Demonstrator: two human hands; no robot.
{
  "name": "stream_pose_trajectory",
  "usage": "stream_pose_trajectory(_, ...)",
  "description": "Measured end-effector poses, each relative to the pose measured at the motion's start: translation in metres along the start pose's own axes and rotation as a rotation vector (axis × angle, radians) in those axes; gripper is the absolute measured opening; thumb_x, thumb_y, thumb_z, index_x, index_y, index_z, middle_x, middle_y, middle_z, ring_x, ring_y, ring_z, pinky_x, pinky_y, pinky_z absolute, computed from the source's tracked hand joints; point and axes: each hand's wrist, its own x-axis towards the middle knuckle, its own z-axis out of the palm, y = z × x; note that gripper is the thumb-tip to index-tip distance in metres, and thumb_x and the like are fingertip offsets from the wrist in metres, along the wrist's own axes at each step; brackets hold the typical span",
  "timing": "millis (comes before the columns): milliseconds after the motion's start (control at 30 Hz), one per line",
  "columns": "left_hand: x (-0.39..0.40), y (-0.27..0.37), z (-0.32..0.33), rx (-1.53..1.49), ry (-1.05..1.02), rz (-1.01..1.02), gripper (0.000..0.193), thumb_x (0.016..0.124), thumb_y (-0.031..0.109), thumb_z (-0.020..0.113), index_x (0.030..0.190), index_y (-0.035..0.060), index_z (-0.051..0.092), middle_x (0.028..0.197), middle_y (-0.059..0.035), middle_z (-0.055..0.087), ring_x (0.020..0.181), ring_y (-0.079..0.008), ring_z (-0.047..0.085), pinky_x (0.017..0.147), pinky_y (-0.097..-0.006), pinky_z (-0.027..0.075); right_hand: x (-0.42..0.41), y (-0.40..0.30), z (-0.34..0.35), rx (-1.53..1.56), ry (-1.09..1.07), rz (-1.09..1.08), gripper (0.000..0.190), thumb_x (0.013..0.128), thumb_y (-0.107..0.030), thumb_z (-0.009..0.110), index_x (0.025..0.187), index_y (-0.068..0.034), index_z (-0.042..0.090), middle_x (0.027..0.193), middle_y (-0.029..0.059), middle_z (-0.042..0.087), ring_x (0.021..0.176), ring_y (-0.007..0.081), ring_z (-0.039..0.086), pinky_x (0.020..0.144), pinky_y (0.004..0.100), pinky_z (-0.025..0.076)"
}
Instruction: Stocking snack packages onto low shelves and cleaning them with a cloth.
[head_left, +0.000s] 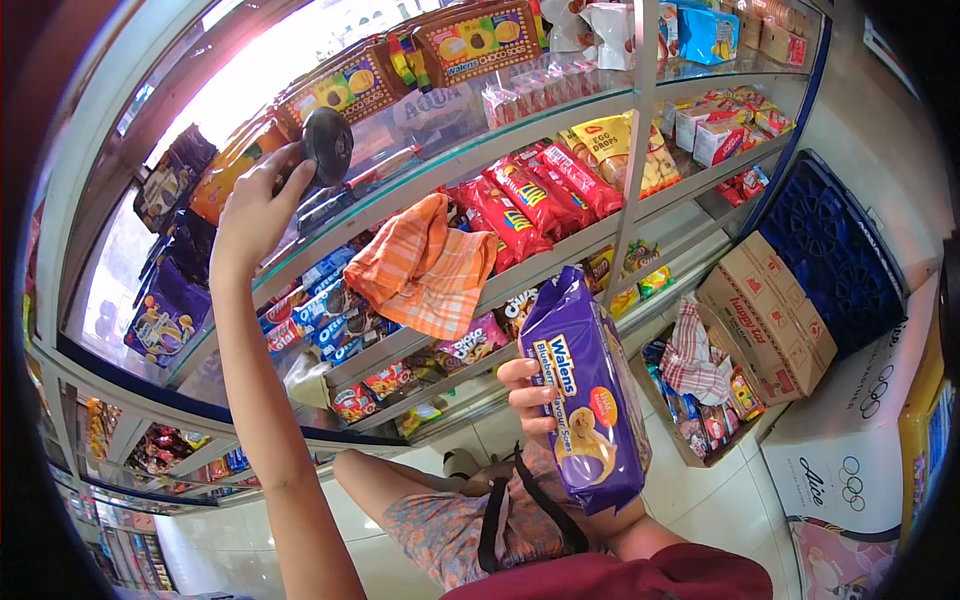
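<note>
My left hand (259, 199) reaches up to the top glass shelf and grips a black rounded object (328, 146), whose kind I cannot tell. Close to that hand stand orange biscuit packs (236, 169) and brown Walens Choco Soes packs (480, 41). In front of my body, my right hand (531, 397) holds a purple Walens blueberry biscuit pack (589, 405), its fingers around the left side; the pack hides the rest of the hand. An orange checked cloth (424, 266) drapes over the edge of the shelf below, beside red Ritz packs (517, 202).
An upright metal post (637, 127) divides the glass shelving. On the tiled floor at right, an open cardboard box (694, 442) contains snack packs and a red-and-white checked cloth (694, 360). Behind it lean a blue plastic crate (832, 247) and a white freezer (832, 465).
</note>
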Motion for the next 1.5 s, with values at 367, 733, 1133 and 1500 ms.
stream_pose_trajectory(367, -0.014, -0.007, -0.002, 0.154, 0.119, 0.228, 0.056, 0.07, 0.021, 0.063, 0.122, 0.0091, 0.05, 0.1, -0.0166, 0.06, 0.089, -0.0303, 0.06, 0.08, -0.037, 0.045, -0.002, 0.019, 0.001, 0.441, 0.365, -0.179, 0.057, 0.073, -0.022, 0.068, 0.12, -0.006, 0.04, 0.111, 0.009, 0.046, 0.106, 0.0256, 0.045, 0.093, 0.0431, 0.039)
stream_pose_trajectory(733, -0.213, 0.028, 0.035, -0.937, 0.34, -0.114, 0.058, 0.069, 0.001, 0.067, 0.121, -0.0009, 0.043, 0.106, -0.0093, 0.057, 0.092, -0.0162, 0.057, 0.082, -0.0307, 0.045, 0.049, 0.051, 0.003, -0.951, 0.636, -1.079, 0.056, 0.089, -0.052, 0.037, 0.125, -0.01, 0.042, 0.123, 0.0098, 0.049, 0.112, 0.0273, 0.049, 0.096, 0.0431, 0.039)
stream_pose_trajectory(1133, -0.256, 0.005, 0.055, -1.203, 0.175, -0.451, 0.06, 0.062, 0.001, 0.073, 0.116, -0.0032, 0.048, 0.108, -0.0121, 0.057, 0.099, -0.0174, 0.054, 0.086, -0.0309, 0.044, 0.029, 0.076, -0.048, -1.135, 0.437, -0.608, 0.079, 0.075, -0.046, 0.057, 0.136, -0.006, 0.028, 0.138, 0.0089, 0.035, 0.124, 0.0291, 0.036, 0.104, 0.046, 0.027)
stream_pose_trajectory(1500, -0.27, -0.013, 0.043, -1.424, 0.298, -0.56, 0.044, 0.08, 0.013, 0.06, 0.117, -0.0006, 0.042, 0.091, -0.0115, 0.054, 0.066, -0.0158, 0.055, 0.06, -0.0264, 0.047, 0.03, 0.067, -0.071, -1.349, 0.442, -0.61, 0.063, 0.074, 0.0, 0.067, 0.129, -0.01, 0.038, 0.123, 0.0013, 0.047, 0.116, 0.0195, 0.044, 0.102, 0.0365, 0.032)
